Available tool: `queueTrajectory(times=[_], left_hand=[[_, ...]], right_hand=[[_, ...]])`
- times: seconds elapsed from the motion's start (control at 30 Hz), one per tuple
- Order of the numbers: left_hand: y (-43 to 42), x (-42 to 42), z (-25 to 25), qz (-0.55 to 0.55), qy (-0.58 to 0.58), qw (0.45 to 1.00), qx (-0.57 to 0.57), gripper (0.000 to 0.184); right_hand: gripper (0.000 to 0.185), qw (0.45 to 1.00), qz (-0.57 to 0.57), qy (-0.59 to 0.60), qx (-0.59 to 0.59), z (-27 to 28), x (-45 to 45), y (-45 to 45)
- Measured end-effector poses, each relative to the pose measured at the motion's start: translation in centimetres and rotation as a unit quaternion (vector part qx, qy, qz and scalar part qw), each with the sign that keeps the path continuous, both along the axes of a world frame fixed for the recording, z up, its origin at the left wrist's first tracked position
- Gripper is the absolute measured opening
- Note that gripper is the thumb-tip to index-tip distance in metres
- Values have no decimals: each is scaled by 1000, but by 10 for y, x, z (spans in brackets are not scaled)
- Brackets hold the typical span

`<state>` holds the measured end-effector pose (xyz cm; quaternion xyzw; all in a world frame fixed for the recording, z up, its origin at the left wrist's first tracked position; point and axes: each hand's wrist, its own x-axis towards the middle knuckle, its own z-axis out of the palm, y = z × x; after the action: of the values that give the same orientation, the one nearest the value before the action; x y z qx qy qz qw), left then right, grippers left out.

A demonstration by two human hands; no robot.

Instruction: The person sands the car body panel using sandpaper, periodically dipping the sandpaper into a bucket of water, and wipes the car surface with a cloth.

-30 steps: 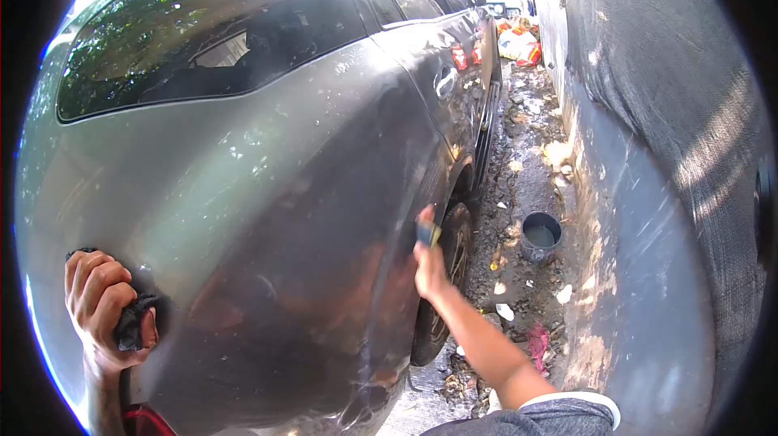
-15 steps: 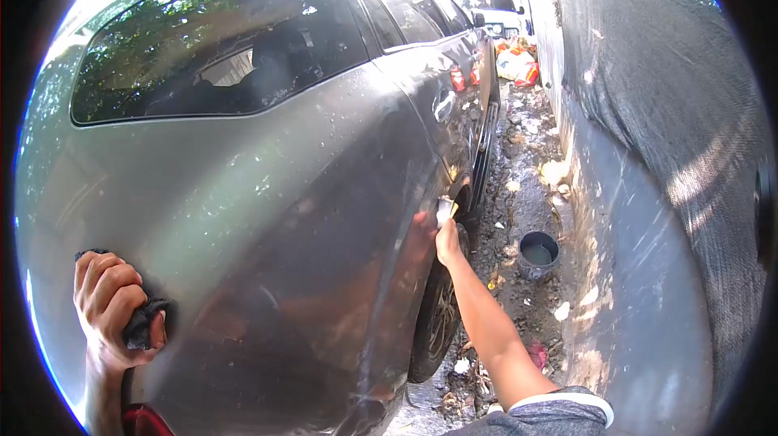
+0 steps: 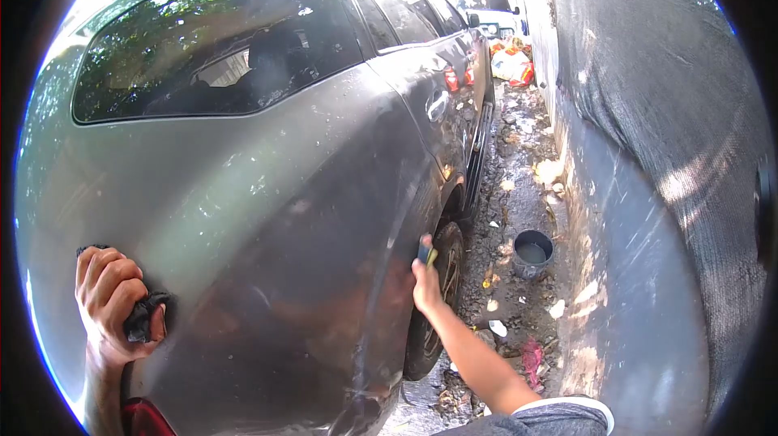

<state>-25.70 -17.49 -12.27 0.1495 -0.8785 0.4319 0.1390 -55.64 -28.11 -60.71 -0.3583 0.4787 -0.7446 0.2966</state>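
My left hand (image 3: 109, 298) is closed around a crumpled black cloth (image 3: 146, 316) and rests on the rear side panel of a dark grey car (image 3: 275, 274). My right hand (image 3: 426, 284) grips a small block (image 3: 425, 253), dark on one side and yellowish on the other. It is held at the edge of the wheel arch, above the rear wheel (image 3: 429, 339). Whether the block touches the paint cannot be made out.
A black bucket (image 3: 533, 254) of murky liquid stands on the wet, littered ground right of the car. A wall with dark netting (image 3: 648, 96) runs along the right. Red and white bags (image 3: 512, 65) and another vehicle (image 3: 489, 2) are farther back.
My right hand went forward along the wheel arch with the block, then came back towards me and lower. My left hand has stayed on the panel with the cloth.
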Motion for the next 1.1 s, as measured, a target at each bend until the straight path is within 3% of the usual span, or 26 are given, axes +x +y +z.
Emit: queueTrajectory(times=[0.03, 0.1, 0.17, 0.2, 0.27, 0.33, 0.47, 0.53, 0.63, 0.67, 0.7, 0.87, 0.93, 1.0, 1.1], left_hand=[[0, 2, -1, 13, 1, 1000, 6, 25], [-3, 1, -2, 9, -1, 1000, 4, 25], [0, 2, 1, 17, -10, 1000, 6, 24], [0, 0, 1, 14, -12, 1000, 4, 24], [-1, 0, 0, 14, -8, 1000, 8, 24], [-2, 2, -1, 15, -10, 1000, -5, 24], [-3, 5, 1, 11, -11, 1000, 4, 24], [-1, 2, 4, 23, -13, 1000, -4, 24], [-2, 1, 3, 4, -6, 1000, -2, 25], [-2, 2, 3, 1, -2, 1000, -8, 25], [-2, 2, 3, 2, 1, 1000, -6, 25], [2, -1, 4, 0, 4, 1000, -8, 24], [3, 0, 5, -10, 6, 1000, 6, 26], [6, -5, 5, 9, 27, 1000, 13, 27], [12, -11, 2, 27, 42, 999, 22, 27]], right_hand=[[53, 1000, -3, -1, 0, 0, 3, -5], [77, 998, 14, 60, -11, -2, 8, -15], [51, 995, 25, -67, 64, -5, -38, -64], [43, 999, -12, -38, 31, 2, -60, -76], [42, 1000, -21, -21, 3, -6, -64, -80], [44, 978, 76, -72, 180, -3, -25, -22], [48, 986, 31, -122, 110, -79, -2, -49], [47, 956, 99, -258, 96, -12, -73, -80], [50, 976, 85, -156, 124, 27, -80, -72], [49, 991, 9, -104, 89, -1, -61, -68], [51, 995, 40, -60, 76, -85, -40, -81], [43, 989, 79, -123, 18, -85, -37, -107], [43, 983, 112, -141, 44, 4, -94, -82], [35, 975, 164, -38, 143, 9, -133, -72], [40, 969, 153, -113, 157, 9, -147, 9]])
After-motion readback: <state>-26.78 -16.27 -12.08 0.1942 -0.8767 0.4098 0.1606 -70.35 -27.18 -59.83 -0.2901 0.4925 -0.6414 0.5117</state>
